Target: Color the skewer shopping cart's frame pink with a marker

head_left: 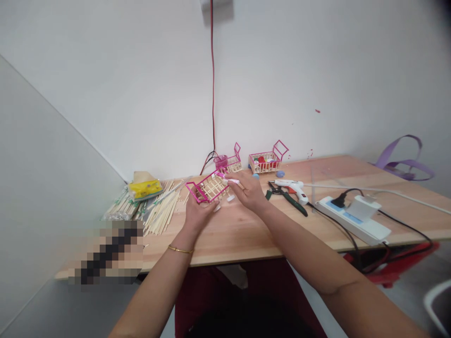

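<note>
My left hand (pixel 199 213) is closed around the lower near side of a miniature shopping cart (pixel 210 189) built of thin wooden sticks with pink edges. The cart is tilted above the table. In my right hand (pixel 249 188) is a slim pink-and-white marker pen (pixel 230 180), its pink end touching or very near the cart's upper right edge; which of the two I cannot tell. Just behind stands a second stick cart (pixel 234 164), partly hidden, beside a pink cup-like container (pixel 221 162). A small white piece (pixel 230 198) lies below the pen.
At the back, another pink-edged cart (pixel 265 163) holds colourful small items. On the right are green-handled pliers (pixel 295 204), a white glue gun (pixel 291 186) and a power strip (pixel 355 220) with cables. Loose wooden sticks (pixel 162 209) and a yellow packet (pixel 145 189) lie left.
</note>
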A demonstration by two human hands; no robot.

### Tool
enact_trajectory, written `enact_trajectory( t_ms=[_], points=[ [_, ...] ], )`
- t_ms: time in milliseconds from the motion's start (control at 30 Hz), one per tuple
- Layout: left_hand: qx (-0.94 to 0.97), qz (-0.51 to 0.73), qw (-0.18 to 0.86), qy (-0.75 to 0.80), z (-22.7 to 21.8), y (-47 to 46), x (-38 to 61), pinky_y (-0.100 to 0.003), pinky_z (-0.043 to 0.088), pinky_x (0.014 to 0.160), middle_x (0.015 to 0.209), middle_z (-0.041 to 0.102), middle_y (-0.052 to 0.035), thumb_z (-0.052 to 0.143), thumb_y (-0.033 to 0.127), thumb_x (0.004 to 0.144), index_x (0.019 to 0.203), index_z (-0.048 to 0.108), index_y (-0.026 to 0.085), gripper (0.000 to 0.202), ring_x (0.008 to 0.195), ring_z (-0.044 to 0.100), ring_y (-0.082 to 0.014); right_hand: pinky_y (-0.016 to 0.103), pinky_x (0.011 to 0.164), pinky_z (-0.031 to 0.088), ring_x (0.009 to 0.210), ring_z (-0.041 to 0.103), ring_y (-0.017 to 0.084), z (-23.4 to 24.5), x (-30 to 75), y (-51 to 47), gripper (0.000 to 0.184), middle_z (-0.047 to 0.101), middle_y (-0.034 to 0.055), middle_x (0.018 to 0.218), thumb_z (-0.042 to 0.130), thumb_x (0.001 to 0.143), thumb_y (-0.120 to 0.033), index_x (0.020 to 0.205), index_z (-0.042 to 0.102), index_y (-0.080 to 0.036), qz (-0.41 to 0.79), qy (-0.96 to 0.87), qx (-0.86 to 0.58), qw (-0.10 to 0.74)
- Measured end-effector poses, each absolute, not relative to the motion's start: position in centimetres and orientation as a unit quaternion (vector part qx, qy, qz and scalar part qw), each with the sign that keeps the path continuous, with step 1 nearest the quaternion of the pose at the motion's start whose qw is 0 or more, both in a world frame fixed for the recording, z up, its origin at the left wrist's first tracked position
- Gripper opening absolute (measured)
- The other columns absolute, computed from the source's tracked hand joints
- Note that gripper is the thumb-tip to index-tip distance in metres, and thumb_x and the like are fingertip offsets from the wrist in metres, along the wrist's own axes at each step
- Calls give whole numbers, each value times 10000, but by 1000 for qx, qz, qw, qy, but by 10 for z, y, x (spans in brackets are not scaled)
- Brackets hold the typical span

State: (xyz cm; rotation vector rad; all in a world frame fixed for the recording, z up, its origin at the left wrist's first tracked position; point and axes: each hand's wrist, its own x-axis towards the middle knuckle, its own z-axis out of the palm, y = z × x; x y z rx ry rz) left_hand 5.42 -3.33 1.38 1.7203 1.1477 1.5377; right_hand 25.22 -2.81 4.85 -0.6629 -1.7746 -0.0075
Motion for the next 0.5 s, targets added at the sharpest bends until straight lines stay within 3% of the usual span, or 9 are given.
enact_trajectory(
  t_ms=[500],
  points=[
    [653,567,273,422,16,-35,55,-445,500,961,1208,624,-127,824,272,604,1238,473,184,730,1102,630,-270,363,827,509,930,654,208,49,247,-32,216,716,89,1004,511,948,-309,1097,639,-217,15,-762,-269,589]
  ],
)
